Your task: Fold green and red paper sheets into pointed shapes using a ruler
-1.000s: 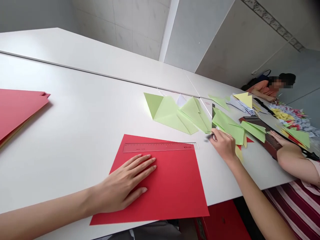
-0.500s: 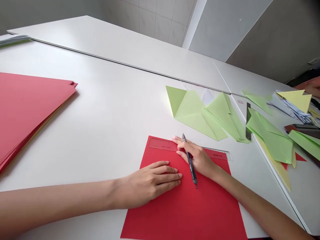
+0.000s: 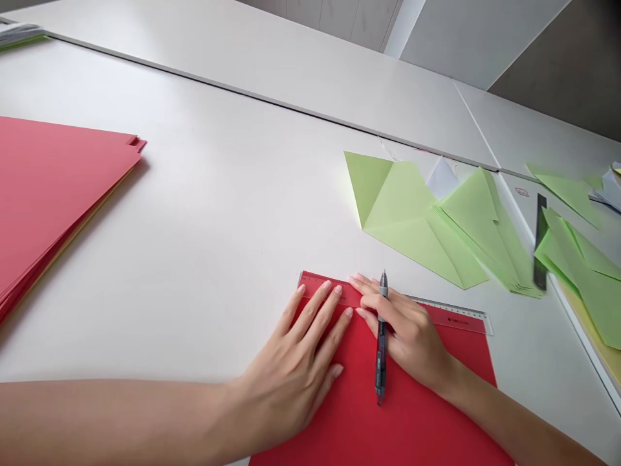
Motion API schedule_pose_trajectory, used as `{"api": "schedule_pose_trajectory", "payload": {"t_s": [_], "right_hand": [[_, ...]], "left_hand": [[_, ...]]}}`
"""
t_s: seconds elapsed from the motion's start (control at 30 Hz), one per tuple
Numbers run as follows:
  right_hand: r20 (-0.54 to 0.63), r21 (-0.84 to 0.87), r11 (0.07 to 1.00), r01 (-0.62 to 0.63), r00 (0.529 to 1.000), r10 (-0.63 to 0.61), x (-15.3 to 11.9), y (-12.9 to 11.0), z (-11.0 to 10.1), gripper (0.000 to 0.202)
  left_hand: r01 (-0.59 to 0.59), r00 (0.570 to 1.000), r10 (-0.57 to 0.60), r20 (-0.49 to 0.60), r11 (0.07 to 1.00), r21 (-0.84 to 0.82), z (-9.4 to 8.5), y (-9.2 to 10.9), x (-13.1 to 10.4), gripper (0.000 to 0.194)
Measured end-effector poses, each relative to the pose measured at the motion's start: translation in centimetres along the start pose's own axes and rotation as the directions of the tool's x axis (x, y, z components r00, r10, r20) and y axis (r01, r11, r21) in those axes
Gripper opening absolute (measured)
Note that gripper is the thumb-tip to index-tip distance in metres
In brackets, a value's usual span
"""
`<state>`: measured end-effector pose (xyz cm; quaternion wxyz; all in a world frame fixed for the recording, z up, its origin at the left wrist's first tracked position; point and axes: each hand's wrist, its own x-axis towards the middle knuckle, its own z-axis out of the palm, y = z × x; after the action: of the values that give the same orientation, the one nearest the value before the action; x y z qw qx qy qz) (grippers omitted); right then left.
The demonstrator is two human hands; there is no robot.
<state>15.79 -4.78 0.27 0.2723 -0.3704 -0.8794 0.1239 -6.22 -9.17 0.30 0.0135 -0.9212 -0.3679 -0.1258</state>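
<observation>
A red sheet of paper (image 3: 412, 414) lies on the white table under both hands. Along its far edge rests a clear plastic ruler (image 3: 460, 319), its right end sticking out past the sheet. My left hand (image 3: 303, 362) is spread flat, fingertips on the left part of the ruler and palm over the paper. In my right hand (image 3: 412, 333) a dark pen (image 3: 381, 362) is held between the fingers, its tip pointing away from me. That hand's thumb and fingertips touch the ruler near its middle.
On the left lies a stack of red paper (image 3: 53, 194). Folded green paper pieces (image 3: 407, 200) spread beyond the sheet at right, with a dark ruler (image 3: 540, 246) beside them. More green paper (image 3: 587, 265) lies at the far right. A seam runs across the table behind.
My left hand has moved forward from the paper, and its fingers have spread onto the ruler. The right hand still holds the pen, now more upright in view. The view has shifted.
</observation>
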Motion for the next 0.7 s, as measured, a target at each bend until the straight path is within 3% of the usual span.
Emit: {"api": "schedule_pose_trajectory", "payload": {"t_s": [0.7], "right_hand": [[-0.099,-0.187,0.982,0.032,0.994,-0.052,0.13,-0.46,-0.85,0.023]], "left_hand": [[0.031,0.999,-0.03,0.04,0.998,-0.048,-0.18,-0.1,0.18,0.061]]}}
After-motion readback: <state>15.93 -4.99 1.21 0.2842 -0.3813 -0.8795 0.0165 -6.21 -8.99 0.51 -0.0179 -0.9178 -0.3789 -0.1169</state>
